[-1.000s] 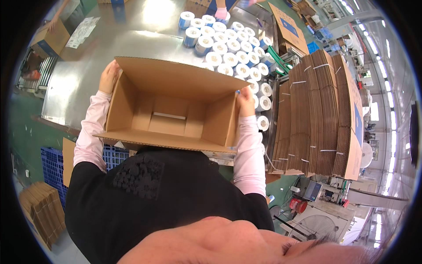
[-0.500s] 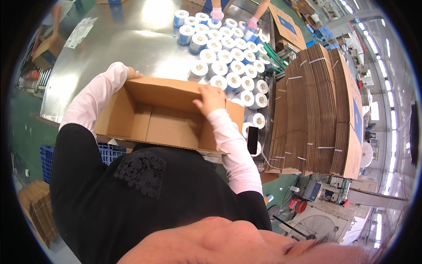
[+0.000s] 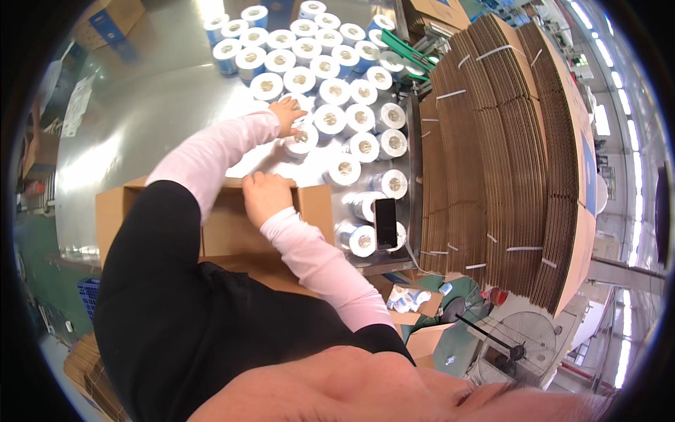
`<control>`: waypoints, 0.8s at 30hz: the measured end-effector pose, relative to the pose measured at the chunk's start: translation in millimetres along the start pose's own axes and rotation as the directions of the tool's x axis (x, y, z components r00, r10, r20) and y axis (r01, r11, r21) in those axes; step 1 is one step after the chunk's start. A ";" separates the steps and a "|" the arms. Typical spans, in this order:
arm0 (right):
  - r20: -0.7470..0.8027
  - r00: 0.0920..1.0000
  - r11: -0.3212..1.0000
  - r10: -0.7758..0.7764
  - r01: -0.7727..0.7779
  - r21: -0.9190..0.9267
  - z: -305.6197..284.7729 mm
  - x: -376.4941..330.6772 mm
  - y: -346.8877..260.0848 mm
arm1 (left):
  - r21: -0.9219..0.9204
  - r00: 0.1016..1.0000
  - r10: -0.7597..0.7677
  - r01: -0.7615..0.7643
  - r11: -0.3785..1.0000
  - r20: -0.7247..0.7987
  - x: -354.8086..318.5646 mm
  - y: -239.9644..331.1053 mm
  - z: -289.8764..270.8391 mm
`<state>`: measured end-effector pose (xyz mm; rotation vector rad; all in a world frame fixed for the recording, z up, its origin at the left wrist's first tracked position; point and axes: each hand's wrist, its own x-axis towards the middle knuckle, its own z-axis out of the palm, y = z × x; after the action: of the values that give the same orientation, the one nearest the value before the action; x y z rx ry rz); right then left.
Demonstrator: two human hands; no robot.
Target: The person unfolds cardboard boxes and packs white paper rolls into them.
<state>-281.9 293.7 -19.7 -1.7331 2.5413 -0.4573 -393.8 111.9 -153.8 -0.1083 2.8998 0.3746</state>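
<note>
The left hand (image 3: 287,114) rests spread fingers on a white roll (image 3: 302,143) at 12 o'clock, while the right hand (image 3: 266,197) grips the cardboard box (image 3: 218,225) rim centrally.

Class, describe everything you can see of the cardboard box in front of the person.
The cardboard box is plain brown corrugated card, open at the top, standing on the shiny metal table at its near edge. The person's body and left sleeve hide much of it; a left flap and the right wall show. The right hand rests on its far rim, while the left hand reaches beyond it to a white roll.
</note>
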 end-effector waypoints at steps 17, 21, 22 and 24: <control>0.399 0.705 0.809 0.587 -0.496 -0.315 87.1 -11.3 276.5 | -0.679 0.926 -0.345 0.354 0.643 0.156 31.6 -3.8 -48.0; 0.366 0.648 0.730 0.668 -0.665 -0.157 67.3 -18.1 281.5 | -0.985 0.967 -0.246 -0.107 -0.136 -0.071 -39.0 -27.8 -93.2; 0.284 0.599 0.599 0.749 -0.795 0.095 67.8 -30.8 307.4 | -0.960 0.979 -0.189 -0.124 -0.249 -0.078 -61.5 -19.7 -114.5; 0.264 0.685 -0.260 0.679 -0.112 0.959 38.8 -33.1 319.1 | -0.948 0.988 -0.143 -0.102 -0.301 -0.061 -124.2 -17.7 -128.8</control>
<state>-551.1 422.6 -143.7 0.0025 1.4870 -2.0585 -297.1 67.1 -8.9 -0.4356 1.5545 2.7859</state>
